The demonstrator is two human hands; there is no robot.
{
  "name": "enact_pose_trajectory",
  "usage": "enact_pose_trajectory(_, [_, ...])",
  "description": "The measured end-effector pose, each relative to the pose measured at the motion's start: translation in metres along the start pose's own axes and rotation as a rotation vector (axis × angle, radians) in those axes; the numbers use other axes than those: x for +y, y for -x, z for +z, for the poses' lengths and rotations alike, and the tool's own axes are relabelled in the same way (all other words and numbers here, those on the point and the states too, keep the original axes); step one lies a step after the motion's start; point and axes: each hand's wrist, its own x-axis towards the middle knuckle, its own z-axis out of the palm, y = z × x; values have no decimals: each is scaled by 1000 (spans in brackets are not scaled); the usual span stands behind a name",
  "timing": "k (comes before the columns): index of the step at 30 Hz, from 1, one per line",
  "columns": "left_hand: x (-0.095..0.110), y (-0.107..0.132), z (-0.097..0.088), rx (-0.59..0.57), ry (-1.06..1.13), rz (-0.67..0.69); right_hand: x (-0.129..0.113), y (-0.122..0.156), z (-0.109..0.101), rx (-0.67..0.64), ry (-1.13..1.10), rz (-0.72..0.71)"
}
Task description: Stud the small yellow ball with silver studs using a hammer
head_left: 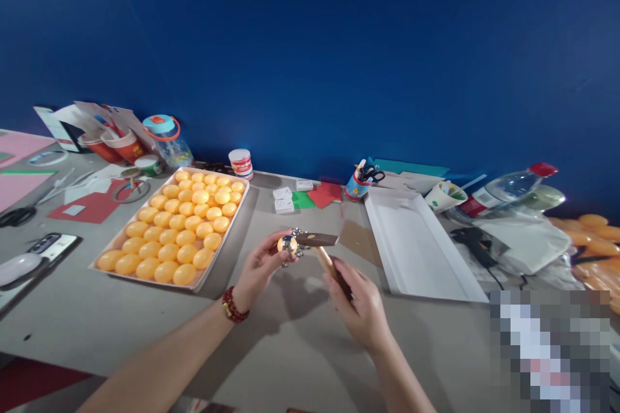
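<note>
Between the fingertips of my left hand point(265, 264) is a shiny gold-and-silver ball point(287, 246) with small silver beads clustered round it. My right hand point(358, 300) is wrapped round the light wooden handle of a hammer point(323, 257). The hammer's dark head point(317, 240) lies level right beside the beads; I cannot tell whether they touch. Both hands are above the grey table, near its middle. To the left of them, a shallow tray point(223, 255) holds many orange ping-pong balls point(167, 251).
A white tray point(404, 239) lies on the right, near a black glue gun point(472, 248) and a plastic bottle point(508, 190). Small white boxes point(283, 201), a red paper point(325, 195) and a pen cup point(357, 186) stand toward the blue wall point(310, 64). A phone point(53, 245) lies left.
</note>
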Motion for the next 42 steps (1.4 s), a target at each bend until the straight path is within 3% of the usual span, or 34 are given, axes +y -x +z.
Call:
enact_pose_trajectory(4, [-2, -1, -1, 19, -46, 52, -2, -2, 0, -92, 52, -48])
enact_pose_trajectory(16, [-6, -3, -5, -32, -209, 240, 0, -1, 3, -46, 88, -36])
enact_pose_trajectory(21, [-5, -4, -4, -33, -257, 255, 2, -3, 5, -56, 107, -50])
enact_pose_trajectory(28, [-6, -2, -8, -11, -260, 182, 3, -1, 3, -43, 26, 19])
enact_pose_trajectory(35, [-7, 0, -5, -111, 90, -30, 4, 0, 5, -77, -111, 128])
enact_pose_trajectory(42, [-4, -3, -3, -139, 206, -192, 2, 2, 5, -116, -189, 193])
